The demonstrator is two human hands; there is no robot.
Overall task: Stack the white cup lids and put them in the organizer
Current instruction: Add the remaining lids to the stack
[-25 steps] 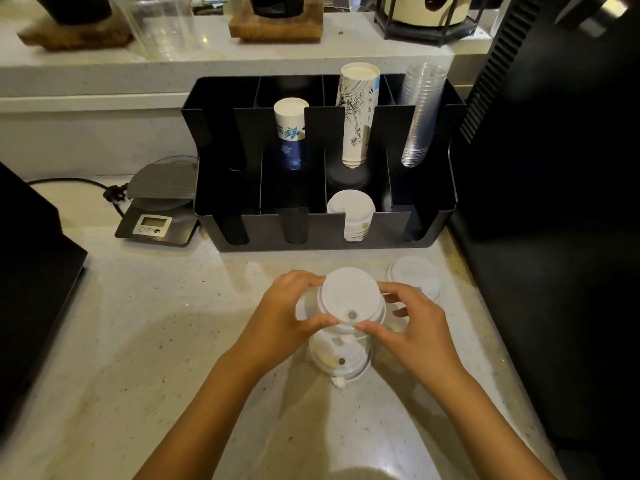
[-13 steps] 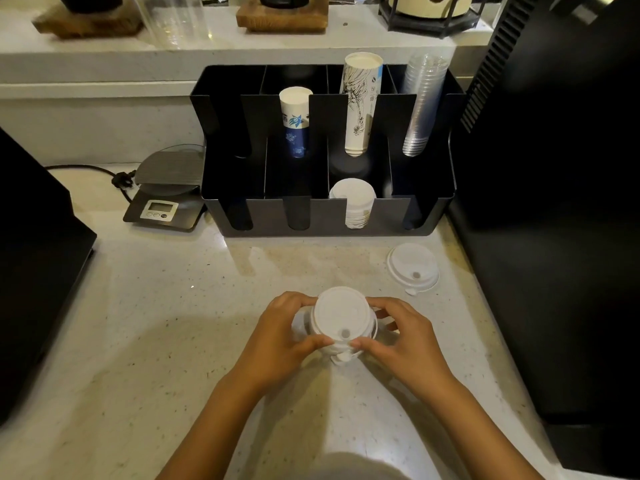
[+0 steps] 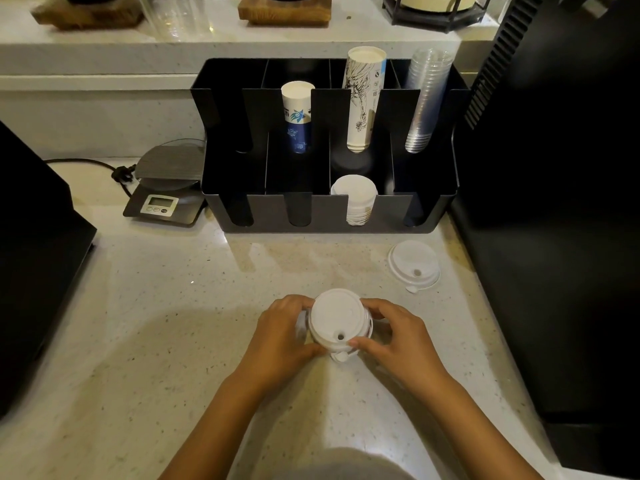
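A stack of white cup lids [image 3: 337, 320] stands on the speckled counter in front of me. My left hand [image 3: 282, 336] grips its left side and my right hand [image 3: 394, 336] grips its right side, fingertips on the rim of the top lid. One more white lid [image 3: 414, 265] lies flat on the counter to the right, apart from both hands. The black organizer [image 3: 433, 209] stands behind; a front compartment holds a white lid stack [image 3: 356, 199].
The organizer's back row holds a short paper cup stack [image 3: 298, 112], a tall paper cup stack [image 3: 363, 98] and clear plastic cups [image 3: 426, 98]. A small digital scale [image 3: 166, 192] sits to its left. Black machines flank the counter on the left [image 3: 31, 258] and right [image 3: 554, 202].
Both hands lowered the upper lids onto the lids lying on the counter, so the pile is now one stack. The view shifted, showing the loose lid at right fully.
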